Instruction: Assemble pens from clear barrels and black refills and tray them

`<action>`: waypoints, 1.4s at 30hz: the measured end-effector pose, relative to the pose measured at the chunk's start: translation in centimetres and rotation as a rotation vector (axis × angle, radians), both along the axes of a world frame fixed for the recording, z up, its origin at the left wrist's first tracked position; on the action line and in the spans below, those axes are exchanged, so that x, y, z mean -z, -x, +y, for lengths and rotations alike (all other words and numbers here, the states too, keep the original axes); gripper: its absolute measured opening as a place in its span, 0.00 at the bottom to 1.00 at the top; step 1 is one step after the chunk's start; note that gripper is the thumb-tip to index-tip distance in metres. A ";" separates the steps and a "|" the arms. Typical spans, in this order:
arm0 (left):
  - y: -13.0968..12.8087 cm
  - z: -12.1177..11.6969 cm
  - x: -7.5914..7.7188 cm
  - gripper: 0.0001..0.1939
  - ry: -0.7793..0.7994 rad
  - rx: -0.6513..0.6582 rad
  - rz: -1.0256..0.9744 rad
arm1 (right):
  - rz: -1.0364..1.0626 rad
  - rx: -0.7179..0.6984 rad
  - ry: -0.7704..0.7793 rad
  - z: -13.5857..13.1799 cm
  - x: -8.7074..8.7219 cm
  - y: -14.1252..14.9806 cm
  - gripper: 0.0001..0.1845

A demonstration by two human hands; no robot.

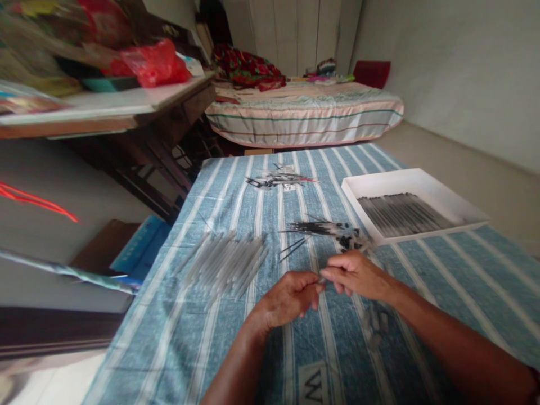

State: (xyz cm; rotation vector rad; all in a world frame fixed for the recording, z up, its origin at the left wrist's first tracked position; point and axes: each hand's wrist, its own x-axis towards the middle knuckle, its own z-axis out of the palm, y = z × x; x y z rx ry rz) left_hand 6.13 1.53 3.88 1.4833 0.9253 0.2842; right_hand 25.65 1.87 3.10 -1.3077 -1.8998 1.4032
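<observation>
My left hand (294, 295) and my right hand (356, 274) meet over the striped cloth, both with fingers pinched closed. Whatever lies between their fingertips is too small and covered to make out. Just beyond my right hand lie small black and clear pieces (352, 242), and next to them a bundle of thin black sticks (318, 227) resembling pen refills. Two loose black sticks (292, 249) rest nearer my left hand. To the left is a spread of translucent tubes (228, 261), like pen barrels. Some blurred grey pieces (377, 323) sit below my right wrist.
A white box (394, 179) at the right holds a row of dark-cored, pen-like sticks (405, 215). Another small pile of black and clear parts (278, 179) lies farther back on the blue striped cloth (169, 337). A cluttered desk (109, 109) stands left, and a bed (304, 112) behind.
</observation>
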 end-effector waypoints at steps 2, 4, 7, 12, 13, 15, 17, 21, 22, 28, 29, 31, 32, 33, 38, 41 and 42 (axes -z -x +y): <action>0.0 0.0 0.0 0.15 -0.011 0.000 0.005 | -0.026 0.013 0.027 0.0 -0.1 0.1 0.20; 0.0 0.0 0.0 0.15 -0.023 0.000 0.011 | -0.003 0.023 0.029 -0.1 -0.1 0.2 0.17; 0.0 0.0 0.0 0.15 -0.030 0.003 0.020 | -0.028 0.033 0.019 -0.1 -0.2 0.3 0.18; -0.1 -0.1 0.1 0.15 -0.035 -0.004 0.014 | -0.027 0.035 0.023 -0.1 -0.2 0.3 0.19; -0.1 -0.1 0.1 0.14 -0.036 -0.003 0.020 | -0.029 0.033 0.015 -0.1 -0.2 0.3 0.19; -0.1 -0.1 0.0 0.15 -0.037 -0.001 0.032 | -0.049 0.038 0.027 -0.1 -0.3 0.3 0.22; -0.1 -0.1 0.0 0.15 -0.041 -0.004 0.038 | -0.050 0.035 0.036 -0.1 -0.4 0.3 0.21; -0.2 0.0 0.1 0.14 -0.073 -0.014 0.048 | -0.067 0.018 0.008 -0.1 -0.4 0.4 0.20; -0.2 0.0 0.1 0.14 -0.087 -0.014 0.049 | -0.072 0.025 0.015 -0.1 -0.4 0.4 0.22; -0.3 0.2 0.5 0.10 -0.212 -0.012 0.040 | -0.052 0.035 0.039 -0.1 -0.2 0.5 0.18; -0.4 0.2 0.5 0.10 -0.234 -0.018 0.049 | -0.058 0.044 0.048 -0.1 -0.2 0.5 0.19; -0.4 0.2 0.4 0.11 -0.279 -0.044 0.075 | -0.061 0.068 0.065 0.1 -0.1 0.5 0.19; -0.5 0.2 0.3 0.12 -0.303 -0.061 0.089 | -0.061 0.080 0.067 0.2 0.0 0.6 0.19; -0.6 0.2 0.3 0.12 -0.329 -0.075 0.101 | -0.062 0.088 0.063 0.3 0.0 0.6 0.19; -0.6 0.3 0.1 0.11 -0.449 -0.131 0.116 | -0.069 0.088 0.068 1.1 -0.7 0.9 0.21; -0.3 0.4 0.3 0.11 -0.443 -0.172 0.114 | -0.053 0.122 0.033 1.8 -1.3 0.3 0.22; -0.2 0.5 0.4 0.11 -0.428 -0.191 0.114 | -0.055 0.161 -0.001 2.1 -1.4 -0.1 0.22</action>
